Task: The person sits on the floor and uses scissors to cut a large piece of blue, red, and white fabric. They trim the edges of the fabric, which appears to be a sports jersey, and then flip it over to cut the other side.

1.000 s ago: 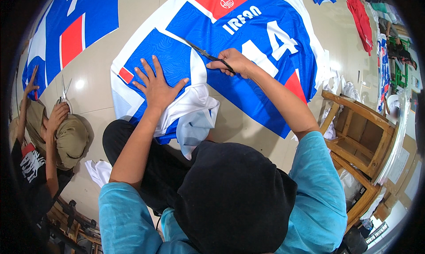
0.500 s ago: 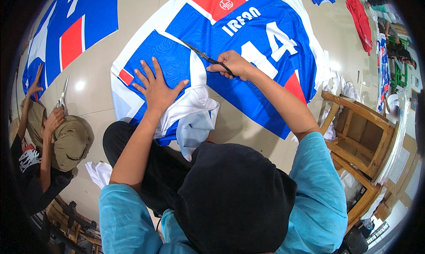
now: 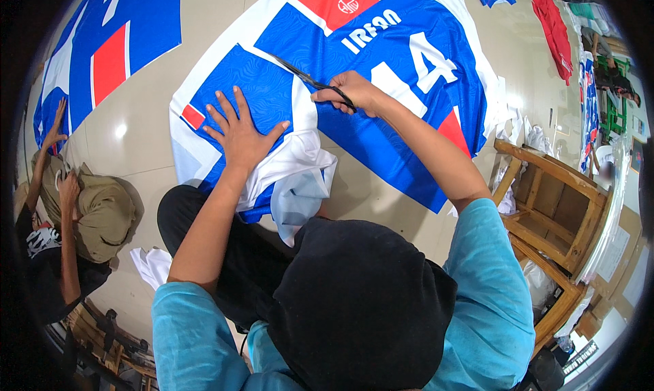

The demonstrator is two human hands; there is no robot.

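Observation:
My left hand (image 3: 244, 137) lies flat with fingers spread on a blue printed fabric piece (image 3: 242, 71) that has a white border. In my right hand (image 3: 354, 92) is a pair of black-handled scissors (image 3: 303, 76), gripped by the handles. Their blades point up and left along the white strip between that piece and a larger blue jersey panel (image 3: 354, 129) with white lettering and a red block. Whether the blades are parted is hard to see. Beside my left wrist, white and pale-grey fabric (image 3: 300, 166) lies bunched up.
On the left, a co-worker's hand (image 3: 68, 186) holds scissors near another blue panel (image 3: 153, 37). A wooden frame (image 3: 555, 210) lies at right, with white scraps around it. Red cloth (image 3: 552, 33) lies at the far right. A white scrap (image 3: 151, 265) is on the tiled floor.
My right hand and the scissors have shifted slightly left and away from me along the white strip. My left hand stays put. The co-worker's scissors hand has drawn back left.

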